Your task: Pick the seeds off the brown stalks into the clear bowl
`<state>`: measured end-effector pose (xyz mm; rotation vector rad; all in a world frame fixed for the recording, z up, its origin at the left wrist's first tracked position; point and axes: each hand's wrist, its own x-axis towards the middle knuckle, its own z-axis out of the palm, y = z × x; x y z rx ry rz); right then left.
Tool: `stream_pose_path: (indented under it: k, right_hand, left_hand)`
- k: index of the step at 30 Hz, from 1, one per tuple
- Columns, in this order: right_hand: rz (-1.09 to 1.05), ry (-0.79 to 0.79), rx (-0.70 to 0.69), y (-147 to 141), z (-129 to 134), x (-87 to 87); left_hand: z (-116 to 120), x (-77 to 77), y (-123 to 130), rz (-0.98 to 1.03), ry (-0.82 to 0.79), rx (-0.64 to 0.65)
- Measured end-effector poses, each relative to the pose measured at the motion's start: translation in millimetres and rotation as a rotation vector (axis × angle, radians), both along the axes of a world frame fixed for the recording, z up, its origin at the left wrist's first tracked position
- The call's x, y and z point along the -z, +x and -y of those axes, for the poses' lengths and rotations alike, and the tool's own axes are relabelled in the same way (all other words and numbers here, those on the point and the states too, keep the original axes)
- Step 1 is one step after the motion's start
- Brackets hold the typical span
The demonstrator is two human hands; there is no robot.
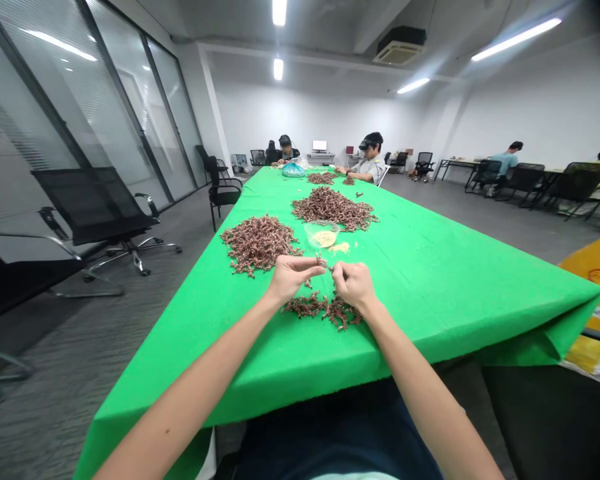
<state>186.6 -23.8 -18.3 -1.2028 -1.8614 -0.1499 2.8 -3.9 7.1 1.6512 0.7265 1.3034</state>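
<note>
The left hand (293, 279), at the lower middle of the frame, makes a narrow grip on a small brown piece (321, 260) with its fingertips. The right hand (354, 285) is just beside it, and its grip is also narrow, but I cannot tell if it holds the same piece. Under both hands lies a low pile (323, 310) of such pieces, on the desk (430, 313) with its green cover. Further up are a left pile (259, 243) and a right pile (334, 208), which are bigger, and a clear bowl (321, 233) with pale yellow grains lies between them. At the far end of the desk, in the upper middle of the frame, sit one co-worker (285, 150) and another co-worker (371, 160), and a blue bag (293, 170) lies near the first one.
</note>
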Motion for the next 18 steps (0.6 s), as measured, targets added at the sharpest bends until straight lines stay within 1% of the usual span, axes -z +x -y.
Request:
stream_pose_path:
  k: [6,9,13,16,18]
  right_hand:
    - [-0.049,-0.056,-0.029,-0.6,-0.1,0.8]
    - [-0.112,-0.090,-0.049,-1.1,0.4,0.5]
    - [-0.210,-0.074,-0.064,1.2,0.0,0.4]
    - [-0.258,-0.069,-0.063,3.9,-1.9,2.0]
    - [-0.276,-0.075,-0.056,5.1,-3.5,3.4]
  left_hand:
    - [-3.5,2.3,0.2,0.014,-0.028,0.019]
    - [-4.2,1.9,1.8,0.048,-0.048,0.027]
    - [-3.1,-0.6,3.8,0.049,-0.063,0.032]
    - [-3.4,-0.7,3.8,0.050,-0.108,0.005]
    - [-5.0,1.2,3.2,0.059,-0.181,-0.032]
